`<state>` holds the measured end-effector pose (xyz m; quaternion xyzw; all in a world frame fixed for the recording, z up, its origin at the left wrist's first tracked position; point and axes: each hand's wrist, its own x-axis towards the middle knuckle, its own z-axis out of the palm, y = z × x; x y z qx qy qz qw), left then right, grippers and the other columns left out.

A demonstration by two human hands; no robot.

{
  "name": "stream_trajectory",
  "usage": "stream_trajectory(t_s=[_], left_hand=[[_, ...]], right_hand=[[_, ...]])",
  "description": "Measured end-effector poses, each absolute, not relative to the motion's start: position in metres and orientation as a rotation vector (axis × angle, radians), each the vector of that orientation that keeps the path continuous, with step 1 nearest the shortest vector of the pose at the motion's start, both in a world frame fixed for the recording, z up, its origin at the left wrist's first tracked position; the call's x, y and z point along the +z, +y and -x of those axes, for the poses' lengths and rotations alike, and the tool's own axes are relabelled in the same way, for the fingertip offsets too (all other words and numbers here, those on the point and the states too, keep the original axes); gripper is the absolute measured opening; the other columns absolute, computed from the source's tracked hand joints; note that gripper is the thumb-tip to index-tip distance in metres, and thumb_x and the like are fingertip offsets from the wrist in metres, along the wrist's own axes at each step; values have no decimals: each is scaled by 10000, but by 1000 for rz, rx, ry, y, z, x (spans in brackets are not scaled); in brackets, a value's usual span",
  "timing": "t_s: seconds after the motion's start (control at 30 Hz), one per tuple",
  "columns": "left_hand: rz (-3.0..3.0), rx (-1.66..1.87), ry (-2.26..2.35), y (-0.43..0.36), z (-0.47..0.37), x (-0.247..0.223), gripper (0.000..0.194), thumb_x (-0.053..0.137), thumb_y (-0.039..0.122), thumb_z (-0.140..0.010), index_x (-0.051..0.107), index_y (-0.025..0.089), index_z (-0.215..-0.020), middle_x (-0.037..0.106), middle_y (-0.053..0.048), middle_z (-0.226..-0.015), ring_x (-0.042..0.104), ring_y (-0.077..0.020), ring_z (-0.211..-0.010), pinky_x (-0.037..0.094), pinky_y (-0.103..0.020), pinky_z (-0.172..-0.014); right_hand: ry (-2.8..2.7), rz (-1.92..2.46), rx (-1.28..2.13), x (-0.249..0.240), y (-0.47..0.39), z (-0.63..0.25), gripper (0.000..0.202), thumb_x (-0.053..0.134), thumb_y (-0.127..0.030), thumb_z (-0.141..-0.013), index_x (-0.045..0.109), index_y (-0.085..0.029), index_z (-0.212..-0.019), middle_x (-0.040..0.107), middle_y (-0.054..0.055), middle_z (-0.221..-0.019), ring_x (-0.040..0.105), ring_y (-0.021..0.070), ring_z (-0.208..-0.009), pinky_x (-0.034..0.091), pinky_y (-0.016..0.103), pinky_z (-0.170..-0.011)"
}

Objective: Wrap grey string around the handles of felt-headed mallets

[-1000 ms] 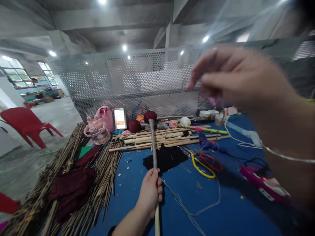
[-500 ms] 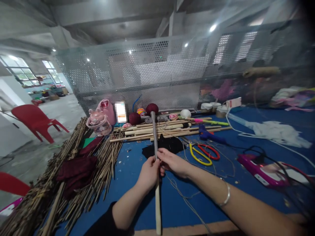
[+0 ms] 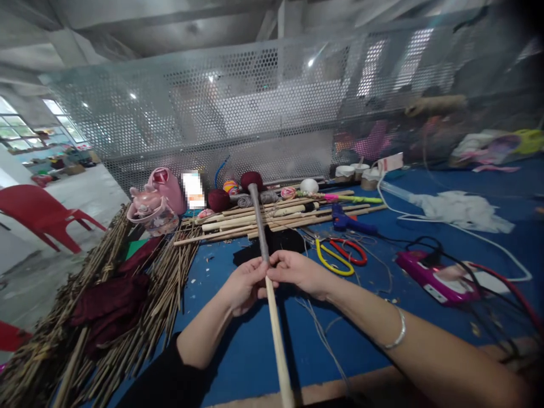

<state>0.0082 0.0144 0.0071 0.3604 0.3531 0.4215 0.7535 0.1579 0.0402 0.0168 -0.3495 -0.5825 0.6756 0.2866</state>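
A pale wooden stick [image 3: 277, 340] runs from the near table edge up between my hands, its far part covered by a grey wrap [image 3: 259, 221]. My left hand [image 3: 249, 283] pinches it from the left, where the wrap meets bare wood. From the right, my right hand [image 3: 297, 273] presses thumb and fingers on the same spot. The stick's far end overlaps a dark red yarn ball [image 3: 251, 181]; whether they touch I cannot tell. Black cloth [image 3: 293, 241] lies just beyond my hands. Thin grey strands [image 3: 323, 334] trail below my right hand.
Scissors with yellow and red handles [image 3: 335, 258], a blue glue gun [image 3: 351, 221] and a purple power strip [image 3: 436, 277] lie to the right. Bundled twigs [image 3: 170, 300] with dark red cloth [image 3: 113, 309] cover the left. Wooden sticks [image 3: 229, 231] and yarn balls line the back.
The view has swung slightly right, shifting the scene left. The stick's near end has tilted rightward, and both hands stay on it at the edge of the wrap.
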Motion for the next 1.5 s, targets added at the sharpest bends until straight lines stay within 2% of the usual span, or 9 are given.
stream_trajectory(t_s=[0.17, 0.3, 0.43, 0.77, 0.87, 1.0, 1.13, 1.33, 1.5], left_hand=[[-808, 926, 658, 5, -3, 12, 394, 737, 231, -599, 579, 165, -954, 581, -10, -748, 572, -77, -624, 432, -166, -566], [-790, 893, 671, 2, -2, 13, 393, 735, 195, -600, 584, 187, -963, 560, 0, -783, 580, -83, -668, 433, -164, -571], [-737, 885, 681, 3, -3, 6, 471, 717, 171, -624, 559, 219, -1065, 570, -4, -803, 588, -86, -707, 452, -186, -645], [-845, 791, 707, 0, 0, 1, 671, 721, 218, -618, 420, 277, -1214, 600, -25, -802, 619, -155, -744, 456, -221, -594], [-897, 761, 797, 3, 3, 5, 584, 727, 222, -599, 496, 243, -1134, 590, -35, -838, 589, -131, -705, 469, -231, -569], [-863, 983, 967, 16, 2, 2, 321, 681, 339, -639, 568, 153, -875, 556, -7, -701, 520, -72, -574, 434, -190, -509], [-994, 1121, 1124, 25, -2, -1, 353, 743, 332, -552, 560, 109, -755, 540, 12, -583, 490, -56, -493, 382, -169, -474], [-933, 1064, 974, 24, 8, 7, 406, 737, 270, -580, 563, 120, -915, 615, -24, -659, 522, -58, -486, 379, -155, -455], [-891, 1033, 951, 23, 11, 5, 459, 709, 283, -612, 520, 167, -1015, 620, -39, -796, 568, -87, -588, 441, -182, -492]], right_hand=[[-1562, 868, 1800, 16, 44, -162, 365, 617, -456, -697, 488, -136, -818, 527, -36, -555, 403, 41, -430, 265, 172, -403], [-1542, 906, 1831, 11, 49, -163, 369, 544, -517, -731, 479, -158, -783, 431, -83, -463, 221, 16, -311, 129, 176, -314], [-1548, 969, 1848, 3, 52, -163, 365, 659, -423, -663, 511, -144, -845, 507, -53, -501, 252, 12, -313, 124, 177, -315], [-1618, 908, 2071, 8, 48, -165, 302, 588, -380, -727, 604, -98, -834, 487, -39, -508, 243, 13, -329, 103, 185, -310], [-1641, 938, 2036, 8, 46, -162, 307, 615, -390, -700, 599, -99, -795, 443, -57, -467, 229, 18, -329, 96, 194, -317], [-1618, 1030, 1970, 6, 41, -155, 316, 689, -387, -622, 519, -122, -650, 318, -104, -404, 187, 13, -337, 88, 195, -340], [-1616, 980, 1956, 6, 37, -151, 330, 723, -354, -579, 490, -122, -613, 335, -101, -439, 202, 5, -373, 119, 184, -365], [-1608, 943, 2198, 5, 39, -159, 320, 612, -411, -701, 574, -122, -834, 289, -110, -413, 153, 23, -319, 80, 188, -314], [-1632, 970, 2095, 1, 38, -155, 281, 627, -398, -687, 537, -132, -692, 283, -106, -398, 179, 23, -308, 89, 187, -302]])
